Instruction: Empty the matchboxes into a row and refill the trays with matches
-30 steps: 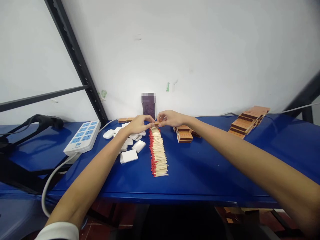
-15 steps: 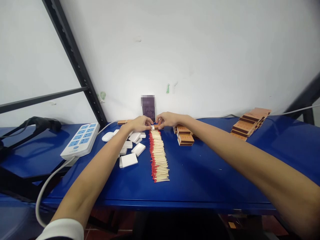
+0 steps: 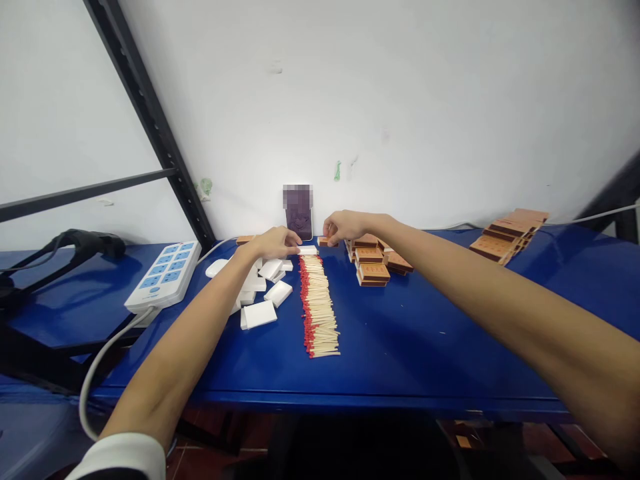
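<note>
Centre the clock on the middle of the match row point(image 3: 319, 303): the white tray point(image 3: 308, 250) is at 12, right at the row's far end, with the left hand point(image 3: 275, 243) pinching its left end, grip narrow. The right hand point(image 3: 346, 225) has an orange sleeve point(image 3: 324, 241) in a tight pinch, just past 12, near the tray but not on it. Loose trays point(image 3: 260, 313) are around 9 to 10, boxes point(image 3: 374, 272) at about 2, phone point(image 3: 299, 223) up at 12. Looks to me like the step is handling one matchbox's two parts, apart right now. Can't tell if there's anything in the tray. Imo the next move calls for keeping it level and lining up the ends without bumping the row.
</note>
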A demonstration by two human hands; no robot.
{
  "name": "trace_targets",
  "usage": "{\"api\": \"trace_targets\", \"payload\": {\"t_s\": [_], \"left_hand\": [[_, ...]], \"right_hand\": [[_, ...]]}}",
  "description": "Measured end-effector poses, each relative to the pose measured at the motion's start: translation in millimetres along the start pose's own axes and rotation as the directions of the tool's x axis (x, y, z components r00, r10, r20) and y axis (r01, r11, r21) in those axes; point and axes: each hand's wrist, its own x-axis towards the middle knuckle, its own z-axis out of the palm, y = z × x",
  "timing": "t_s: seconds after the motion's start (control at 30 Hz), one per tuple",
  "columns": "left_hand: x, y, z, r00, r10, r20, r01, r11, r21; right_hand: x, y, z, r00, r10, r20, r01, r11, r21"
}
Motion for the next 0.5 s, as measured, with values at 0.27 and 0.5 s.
{"api": "trace_targets", "payload": {"t_s": [0.27, 0.5], "left_hand": [[-3.2, 7.4, 1.2, 0.987, 0.015, -0.163, -0.010, 0.999, 0.031], [-27.1, 19.4, 0.7, 0.942, -0.029, -0.333, 0.060, 0.995, 0.085]], "right_hand": [[-49.6, 12.3, -32.2, 0.928, 0.006, -0.372, 0.027, 0.996, 0.084], [-106.3, 72.5, -18.5, 0.824, 0.299, -0.481, -0.338, 0.941, 0.004]]}}
